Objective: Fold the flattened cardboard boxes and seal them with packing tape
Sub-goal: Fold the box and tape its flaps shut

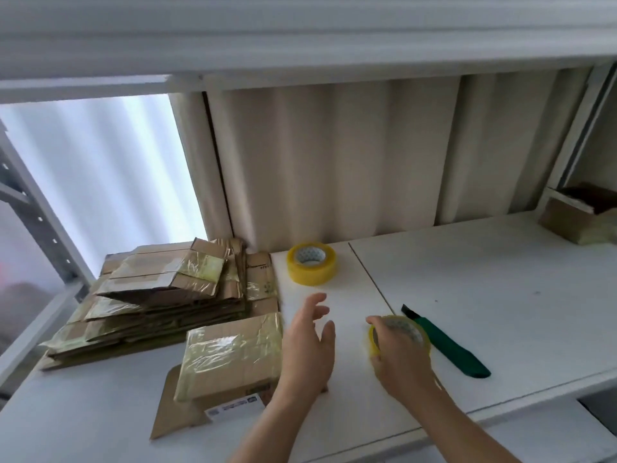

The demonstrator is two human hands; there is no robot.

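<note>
your right hand [399,354] grips the tape roll [400,330]; left hand [309,342] open, nearer the taped box [230,355] lying just left, lower centre.

Open white shelf [484,262] at right & centre; box stack [160,302] blocks left, tape roll [312,263] behind, green cutter [447,344] right.

Brown cardboard boxes [160,295] under glossy yellowish tape, two yellow tape rolls [312,263] [399,332] with white cores, dark green knife [447,342] with black tip, white table [500,279], cream ribbed wall [367,155]
</note>
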